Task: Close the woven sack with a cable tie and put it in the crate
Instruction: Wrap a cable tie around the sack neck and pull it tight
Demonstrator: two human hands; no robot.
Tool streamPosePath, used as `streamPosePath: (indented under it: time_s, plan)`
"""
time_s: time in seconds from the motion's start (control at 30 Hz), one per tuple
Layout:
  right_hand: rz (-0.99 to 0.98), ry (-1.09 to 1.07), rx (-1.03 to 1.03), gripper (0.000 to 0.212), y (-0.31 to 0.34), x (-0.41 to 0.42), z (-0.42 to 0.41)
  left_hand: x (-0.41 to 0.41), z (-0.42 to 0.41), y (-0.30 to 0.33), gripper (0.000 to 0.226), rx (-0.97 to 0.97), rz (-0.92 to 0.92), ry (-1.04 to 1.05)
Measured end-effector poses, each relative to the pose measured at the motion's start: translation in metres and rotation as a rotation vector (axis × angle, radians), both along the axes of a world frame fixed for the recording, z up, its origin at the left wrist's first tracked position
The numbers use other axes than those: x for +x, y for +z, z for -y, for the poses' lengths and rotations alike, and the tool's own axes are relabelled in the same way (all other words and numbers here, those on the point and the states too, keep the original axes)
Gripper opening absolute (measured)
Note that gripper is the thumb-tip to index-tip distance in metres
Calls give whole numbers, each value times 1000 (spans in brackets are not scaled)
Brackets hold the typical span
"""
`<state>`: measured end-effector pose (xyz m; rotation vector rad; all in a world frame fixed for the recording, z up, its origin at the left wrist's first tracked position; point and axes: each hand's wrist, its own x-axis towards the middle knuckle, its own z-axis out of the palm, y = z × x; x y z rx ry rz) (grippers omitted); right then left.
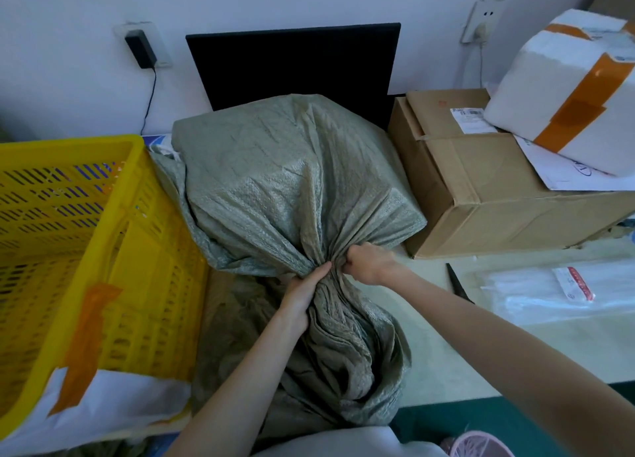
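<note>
Bunching sack neck (324,277) between hands

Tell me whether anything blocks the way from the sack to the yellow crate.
Nothing visible does. The sack lies right beside the yellow crate, which is open on top. Only the crate's near wall stands between them, so the sack must go up over its rim. Both the left hand and the right hand grip its gathered neck.
</note>
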<state>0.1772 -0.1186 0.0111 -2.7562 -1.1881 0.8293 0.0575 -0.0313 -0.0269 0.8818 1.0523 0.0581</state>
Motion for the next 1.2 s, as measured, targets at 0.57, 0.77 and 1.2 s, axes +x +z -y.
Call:
streamPosePath:
  time_s: [0.57, 0.77, 1.2]
  plan:
    - [212, 27, 3, 32, 11, -6, 3, -58, -51, 6, 25, 873, -89, 23]
    - [350, 23, 10, 38, 3, -5, 6, -58, -60, 2, 20, 983, -11, 253]
    - [-337, -481, 655, 17, 19, 12, 21, -42, -51, 45, 31, 1142, 240, 289]
